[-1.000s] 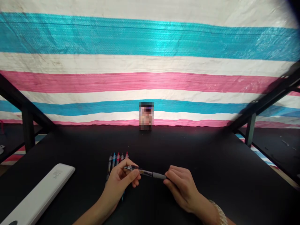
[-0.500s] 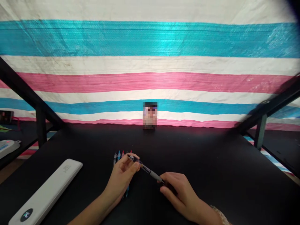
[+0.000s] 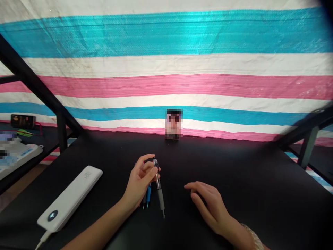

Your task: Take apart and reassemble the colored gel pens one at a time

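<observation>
My left hand [image 3: 143,177] grips a clear-barrelled pen [image 3: 160,194] with a grey rubber grip, its metal tip pointing down toward me. Thumb and fingers hold the upper end of the barrel, near the clip. Partly hidden beneath that hand, several other pens [image 3: 148,195] lie on the black table, a blue one and a dark one among them. To the right, my right hand [image 3: 208,205] hovers low over or rests on the tabletop, which of the two I cannot tell. Its fingers are loosely bent with the thumb apart, and nothing is in it.
A white power bank [image 3: 71,199] with a cable lies at the left of the black table [image 3: 234,166]. At the back edge stands a small blurred upright object [image 3: 173,124] before a striped sheet [image 3: 182,83]. Black metal bars [image 3: 61,130] flank the table.
My right hand has let go of the pen's tip end and moved right. In my left hand the pen has swung from slanting right to nearly straight toward me. The view has shifted slightly.
</observation>
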